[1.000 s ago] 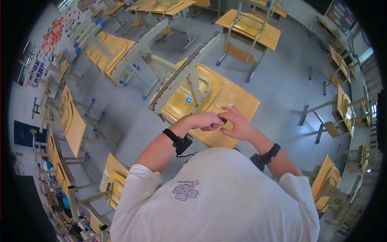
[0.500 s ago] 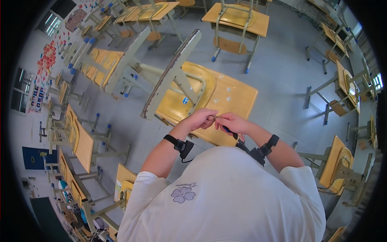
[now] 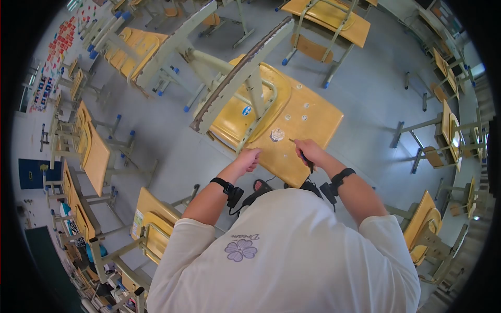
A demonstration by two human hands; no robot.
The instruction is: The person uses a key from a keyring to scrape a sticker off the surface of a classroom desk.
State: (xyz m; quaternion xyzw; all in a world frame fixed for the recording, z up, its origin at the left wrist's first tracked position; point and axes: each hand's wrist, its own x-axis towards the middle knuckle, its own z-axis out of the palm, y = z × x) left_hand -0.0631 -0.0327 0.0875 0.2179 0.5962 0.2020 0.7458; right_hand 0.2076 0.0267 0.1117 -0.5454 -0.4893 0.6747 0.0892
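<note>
My right hand [image 3: 312, 152] is closed around a slim tool with a dark handle [image 3: 309, 164]. Its thin tip points left over the yellow desktop [image 3: 321, 122]; the exact kind is unclear. My left hand [image 3: 248, 159] is curled into a fist beside the desk's near left edge, and whatever it may hold is hidden. Between and beyond my hands, a whitish, ragged round patch [image 3: 277, 135] shows on the desktop. Several small pale spots dot the wood farther off. An upturned chair [image 3: 245, 112] rests with its seat on the desk's left part.
The upturned chair's scuffed leg bar [image 3: 242, 73] juts up to the left of the desk. Another desk with a chair on top [image 3: 334, 23] stands beyond. More desks line both sides, including one at left [image 3: 94, 156]. A sandalled foot [image 3: 258, 185] shows below.
My hands were together over the desk and have moved apart, left hand leftward, right hand rightward with the tool. The whitish patch now shows. The view has shifted slightly.
</note>
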